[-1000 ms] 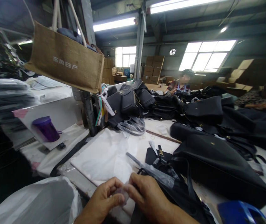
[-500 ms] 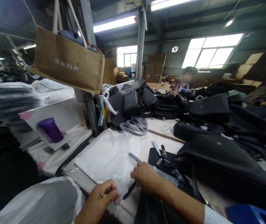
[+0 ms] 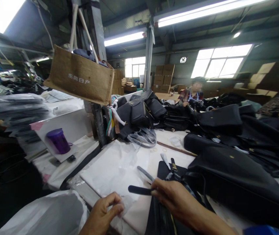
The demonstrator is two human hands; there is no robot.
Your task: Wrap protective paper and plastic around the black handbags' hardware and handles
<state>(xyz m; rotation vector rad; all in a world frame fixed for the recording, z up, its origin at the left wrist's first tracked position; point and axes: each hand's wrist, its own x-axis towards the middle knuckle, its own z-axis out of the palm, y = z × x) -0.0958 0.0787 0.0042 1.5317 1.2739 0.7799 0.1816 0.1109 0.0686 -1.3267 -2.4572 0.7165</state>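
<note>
My right hand (image 3: 170, 192) is closed around a black strap (image 3: 139, 190), whose bare rounded end points left. A second, greyish strap end (image 3: 144, 173) that looks wrapped in film sticks out just above it from the same hand. To the left, my left hand (image 3: 108, 207) pinches a thin, clear plastic film (image 3: 124, 206) between thumb and fingertips, over the white table top (image 3: 105, 166). Below and behind my right hand lies a black bag (image 3: 160, 212) with a gold zip, its upper flap (image 3: 162, 168) and buckled strap tab (image 3: 173, 164) showing.
Black handbags (image 3: 227, 173) crowd the right side, with more piled at the back (image 3: 139, 112). A white sack (image 3: 48, 212) stands at lower left. A purple cup (image 3: 58, 141) and a hanging tote bag (image 3: 80, 76) are to the left. A person (image 3: 193, 91) sits across the table.
My right hand has shifted right and slightly down, and the black strap's end now shows bare, apart from the film. My left hand has barely moved. The view has tilted up slightly.
</note>
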